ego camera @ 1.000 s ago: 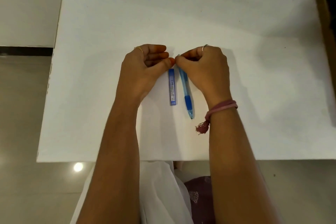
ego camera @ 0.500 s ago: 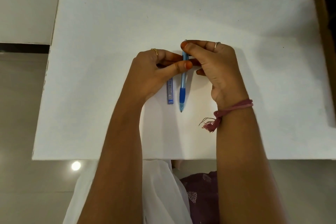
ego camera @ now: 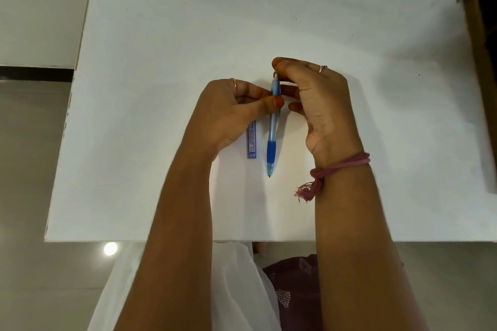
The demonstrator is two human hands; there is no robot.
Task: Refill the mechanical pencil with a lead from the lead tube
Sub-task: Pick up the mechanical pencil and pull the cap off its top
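Note:
A translucent blue mechanical pencil (ego camera: 272,131) with a dark blue grip points its tip toward me, held up over the white table (ego camera: 161,35). My left hand (ego camera: 231,113) pinches its upper barrel between thumb and fingers. My right hand (ego camera: 317,94) curls over the pencil's top end, thumb and forefinger closed at the cap. The blue lead tube (ego camera: 252,142) lies flat on the table just left of the pencil, its far end hidden under my left hand.
A brown cardboard edge (ego camera: 481,62) stands at the table's right side. The table's front edge runs just above my lap, where white and purple cloth (ego camera: 269,290) shows. Grey floor lies to the left.
The pencil has been lifted from lying beside the tube into both hands. My right hand has shifted up to the pencil's top end, and my left thumb now pinches the barrel.

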